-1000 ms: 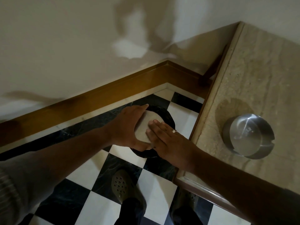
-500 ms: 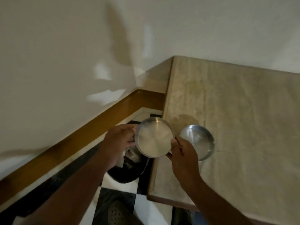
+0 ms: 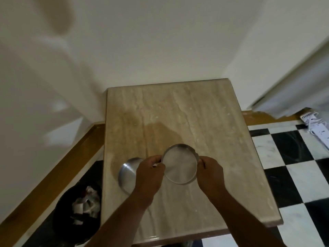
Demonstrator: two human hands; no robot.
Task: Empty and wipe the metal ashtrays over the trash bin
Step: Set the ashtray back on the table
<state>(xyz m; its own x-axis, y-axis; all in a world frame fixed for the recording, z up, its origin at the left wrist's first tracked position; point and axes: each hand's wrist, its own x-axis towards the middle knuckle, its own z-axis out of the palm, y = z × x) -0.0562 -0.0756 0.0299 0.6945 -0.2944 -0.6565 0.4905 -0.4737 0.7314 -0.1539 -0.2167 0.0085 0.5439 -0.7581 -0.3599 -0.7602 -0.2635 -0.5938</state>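
A round metal ashtray [image 3: 179, 164] is held over the beige marble table [image 3: 178, 111], its open side facing me. My left hand [image 3: 148, 177] grips its left rim and my right hand [image 3: 210, 171] grips its right rim. A second metal ashtray [image 3: 127, 172] sits on the table to the left, partly hidden behind my left hand. The black trash bin [image 3: 80, 211] stands on the floor left of the table, with crumpled white paper inside.
The table stands in a corner against white walls with a wooden skirting board [image 3: 53, 175]. A black-and-white checkered floor [image 3: 293, 157] lies to the right. A white power strip [image 3: 318, 129] with a cord lies at the far right.
The ashtray moved from over the trash bin, where it was being wiped, to above the table. My view swung right, so the bin now sits at lower left.
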